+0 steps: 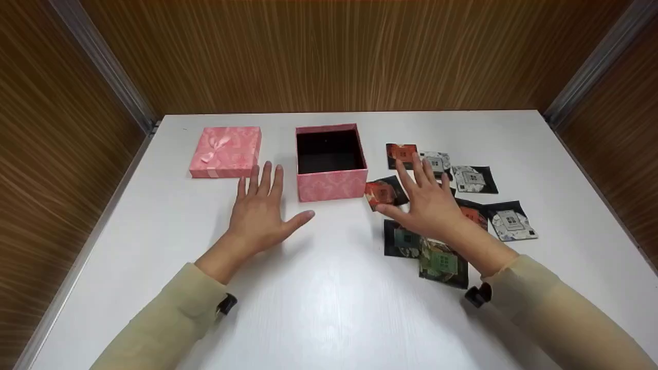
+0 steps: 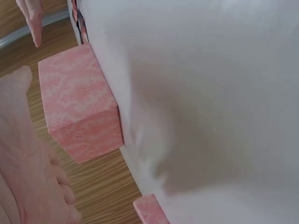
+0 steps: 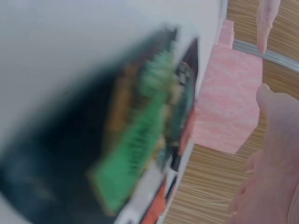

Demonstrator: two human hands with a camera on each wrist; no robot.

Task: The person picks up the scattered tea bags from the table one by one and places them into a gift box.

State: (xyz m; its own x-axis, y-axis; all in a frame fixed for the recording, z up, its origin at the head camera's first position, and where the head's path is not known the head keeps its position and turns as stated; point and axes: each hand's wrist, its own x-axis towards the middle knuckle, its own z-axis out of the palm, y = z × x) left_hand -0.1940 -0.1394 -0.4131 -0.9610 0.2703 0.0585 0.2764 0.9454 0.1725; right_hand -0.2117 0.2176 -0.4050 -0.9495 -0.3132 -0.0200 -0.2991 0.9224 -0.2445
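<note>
My left hand (image 1: pixel 259 218), palm down with the fingers spread, is over the table between the pink box lid (image 1: pixel 234 146) and the box; it holds nothing. The lid, with a ribbon bow, lies at the left. At the centre stands the pink patterned box (image 1: pixel 333 186), topless, its dark inside showing. To its right my right hand (image 1: pixel 432 208), also spread, hovers over several flat packets and hides some of them. Around it lie an orange-red packet (image 1: pixel 380 193), a green packet (image 1: pixel 443 263) and a black-and-white packet (image 1: pixel 470 179). In the right wrist view the green packet (image 3: pixel 133 154) looks blurred and close.
A white table (image 1: pixel 318 308) carries everything. Wood-grain panels (image 1: pixel 329 56) rise behind it and at both sides. More packets lie toward the right, among them a black-and-white packet (image 1: pixel 511 222) and a dark teal packet (image 1: pixel 401 241). Both forearms wear light sleeves (image 1: pixel 164 313).
</note>
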